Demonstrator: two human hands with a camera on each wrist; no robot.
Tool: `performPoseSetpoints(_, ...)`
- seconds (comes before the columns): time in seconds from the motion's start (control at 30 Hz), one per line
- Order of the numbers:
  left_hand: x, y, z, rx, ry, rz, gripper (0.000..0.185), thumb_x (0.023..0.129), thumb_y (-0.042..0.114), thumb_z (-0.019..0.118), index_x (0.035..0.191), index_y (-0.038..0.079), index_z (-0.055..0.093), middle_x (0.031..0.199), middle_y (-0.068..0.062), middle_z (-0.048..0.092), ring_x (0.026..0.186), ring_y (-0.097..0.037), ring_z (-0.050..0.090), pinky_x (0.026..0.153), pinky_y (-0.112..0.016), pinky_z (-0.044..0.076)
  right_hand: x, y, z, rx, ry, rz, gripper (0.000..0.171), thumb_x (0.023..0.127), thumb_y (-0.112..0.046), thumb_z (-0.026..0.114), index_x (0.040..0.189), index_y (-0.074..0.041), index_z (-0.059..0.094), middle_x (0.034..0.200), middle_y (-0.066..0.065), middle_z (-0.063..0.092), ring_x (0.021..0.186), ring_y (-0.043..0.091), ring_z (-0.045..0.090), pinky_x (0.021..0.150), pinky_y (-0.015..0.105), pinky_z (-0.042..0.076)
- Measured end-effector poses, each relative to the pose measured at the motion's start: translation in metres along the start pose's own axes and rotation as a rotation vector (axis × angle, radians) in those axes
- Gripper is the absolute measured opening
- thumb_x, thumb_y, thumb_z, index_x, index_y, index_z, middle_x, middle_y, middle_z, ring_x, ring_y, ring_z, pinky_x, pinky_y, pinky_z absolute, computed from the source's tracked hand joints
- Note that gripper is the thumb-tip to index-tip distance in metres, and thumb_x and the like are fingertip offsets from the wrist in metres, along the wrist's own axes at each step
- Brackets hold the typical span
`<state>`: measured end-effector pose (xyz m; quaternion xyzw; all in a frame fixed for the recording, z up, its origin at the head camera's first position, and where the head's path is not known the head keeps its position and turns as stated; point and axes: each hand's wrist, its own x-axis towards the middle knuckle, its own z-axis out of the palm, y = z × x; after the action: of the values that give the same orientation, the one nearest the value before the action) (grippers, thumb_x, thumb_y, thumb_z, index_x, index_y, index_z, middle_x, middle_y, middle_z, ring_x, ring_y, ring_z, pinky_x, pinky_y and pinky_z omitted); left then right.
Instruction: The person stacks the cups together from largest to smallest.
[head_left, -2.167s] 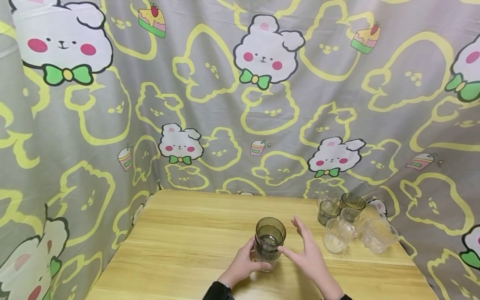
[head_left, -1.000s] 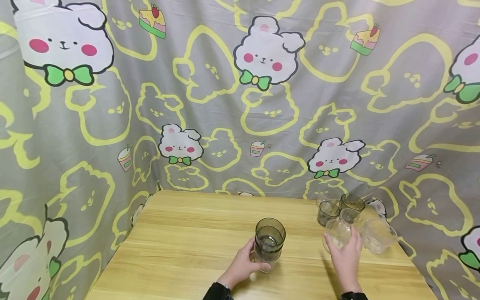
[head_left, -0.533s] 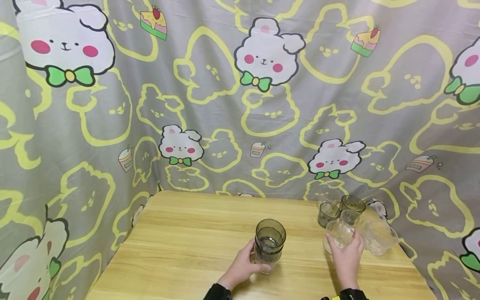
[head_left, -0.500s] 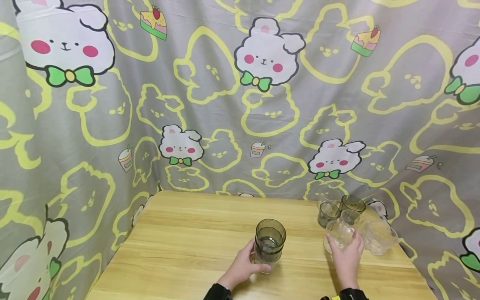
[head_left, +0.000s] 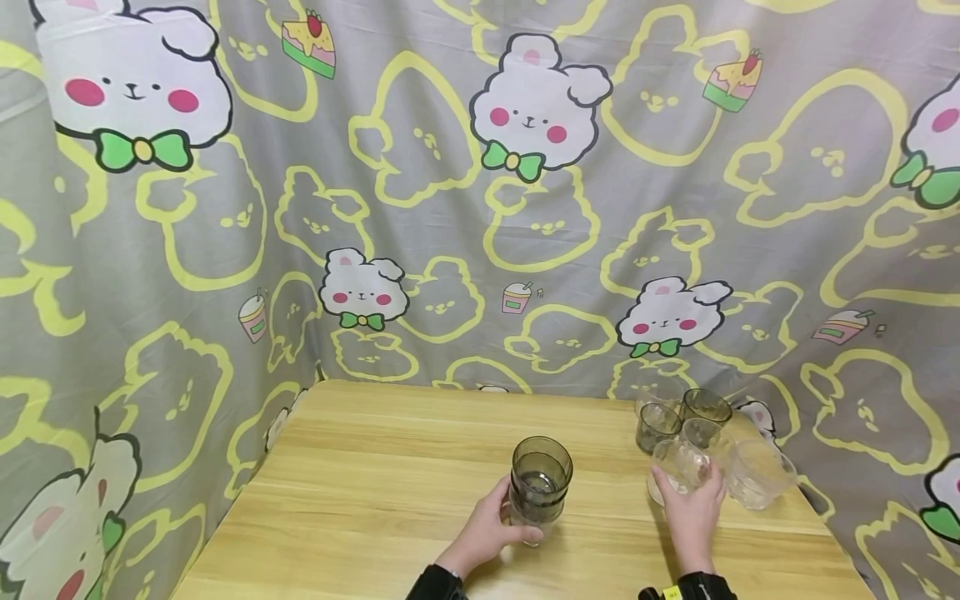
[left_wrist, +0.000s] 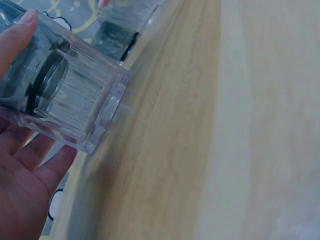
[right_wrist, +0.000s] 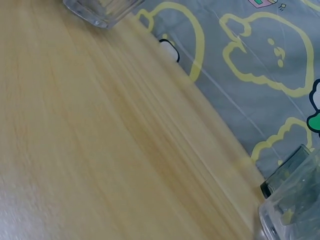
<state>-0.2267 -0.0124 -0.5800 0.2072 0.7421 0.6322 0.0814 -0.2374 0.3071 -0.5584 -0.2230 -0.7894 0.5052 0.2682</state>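
While the left hand [head_left: 487,533] curls round the stack of smoky grey glass tumblers [head_left: 538,487] near the front middle of the pale wooden table [head_left: 375,492], apparently to steady it upright, the right hand [head_left: 692,517] grips a clear ribbed glass tumbler [head_left: 675,468] in the cluster of tumblers [head_left: 701,429] right of the stack

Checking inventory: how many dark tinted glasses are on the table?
4. Two nested in the stack the left hand grips: top glass, second glass. Two stand far right: nearer tinted glass, farther tinted glass. More may hide within the stack.
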Motion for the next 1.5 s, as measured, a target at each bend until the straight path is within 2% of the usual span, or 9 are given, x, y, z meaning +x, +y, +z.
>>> performPoseSetpoints(0.43, 0.000, 0.001, 0.000, -0.009, -0.006, 0.000, 0.086, 0.076, 0.027, 0.083, 0.148, 0.032, 0.036, 0.144, 0.001, 0.052, 0.130, -0.021, 0.053, 0.109, -0.032, 0.046, -0.001, 0.001, -0.004, 0.025, -0.008, 0.004, 0.106, 0.080, -0.031, 0.080, 0.154, 0.001, 0.012, 0.146, 0.036, 0.030, 0.134, 0.052, 0.031, 0.115, 0.064, 0.025)
performPoseSetpoints(0.67, 0.000, 0.001, 0.000, -0.014, -0.003, 0.001, 0.087, 0.075, 0.028, 0.083, 0.148, 0.032, 0.036, 0.144, 0.001, 0.053, 0.128, -0.020, 0.055, 0.109, -0.029, 0.046, -0.005, -0.006, -0.005, 0.018, -0.026, -0.005, 0.101, 0.080, -0.029, 0.080, 0.151, 0.004, 0.016, 0.144, 0.035, 0.032, 0.133, 0.052, 0.032, 0.115, 0.064, 0.026)
performPoseSetpoints(0.97, 0.000, 0.001, 0.000, -0.012, -0.005, -0.001, 0.087, 0.075, 0.029, 0.083, 0.148, 0.032, 0.036, 0.144, 0.001, 0.053, 0.129, -0.020, 0.054, 0.109, -0.030, 0.046, -0.010, -0.029, -0.003, 0.074, -0.024, -0.090, 0.098, 0.079, -0.027, 0.082, 0.150, 0.002, 0.022, 0.142, 0.030, 0.037, 0.130, 0.045, 0.035, 0.111, 0.064, 0.029)
performPoseSetpoints(1.23, 0.001, 0.001, 0.000, -0.006, -0.007, 0.001, 0.088, 0.075, 0.029, 0.083, 0.149, 0.032, 0.035, 0.145, 0.001, 0.051, 0.132, -0.021, 0.051, 0.109, -0.030, 0.046, -0.015, -0.056, -0.007, 0.086, -0.025, -0.146, 0.098, 0.078, -0.026, 0.082, 0.151, 0.000, 0.023, 0.144, 0.029, 0.040, 0.132, 0.047, 0.037, 0.110, 0.064, 0.032)
performPoseSetpoints(1.5, 0.000, 0.001, 0.000, 0.001, -0.004, 0.003, 0.088, 0.075, 0.028, 0.083, 0.149, 0.032, 0.035, 0.146, 0.002, 0.051, 0.132, -0.021, 0.050, 0.110, -0.032, 0.046, -0.023, -0.081, -0.011, 0.133, -0.030, -0.203, 0.093, 0.077, -0.021, 0.083, 0.150, -0.003, 0.029, 0.145, 0.023, 0.042, 0.134, 0.045, 0.038, 0.114, 0.061, 0.031)
